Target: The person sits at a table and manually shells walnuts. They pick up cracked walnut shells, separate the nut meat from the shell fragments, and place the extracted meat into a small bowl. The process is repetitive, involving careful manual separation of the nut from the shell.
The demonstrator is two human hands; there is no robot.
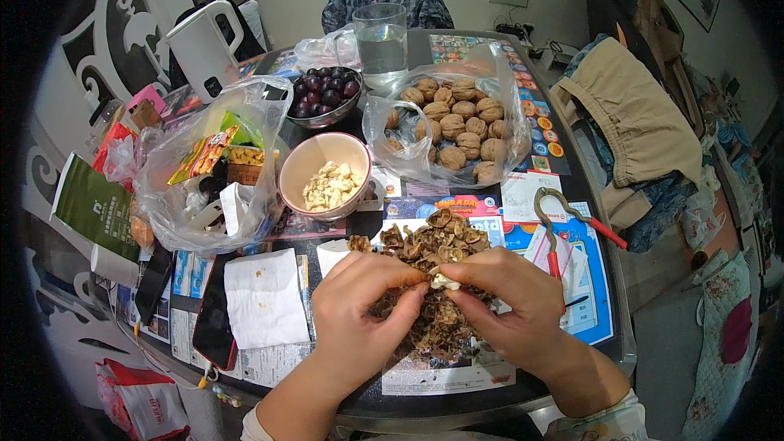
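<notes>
Above the shells (441, 327): a kernel (445, 282) is being held.
Right hand (513, 298): thumb and forefinger are clamping on it.
Left hand (363, 302): thumb and forefinger are pressing together just beside it; whether they are gripping something, I cannot tell.
Bowl (318, 150): holding pale pieces (333, 186).
Walnuts (453, 124): filling a bag (378, 126).
Cracker (608, 233): lying at right.

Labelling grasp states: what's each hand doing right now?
Left hand: closed in a pinch; can't tell if it holds anything.
Right hand: closed, holding a pale walnut piece.
</notes>
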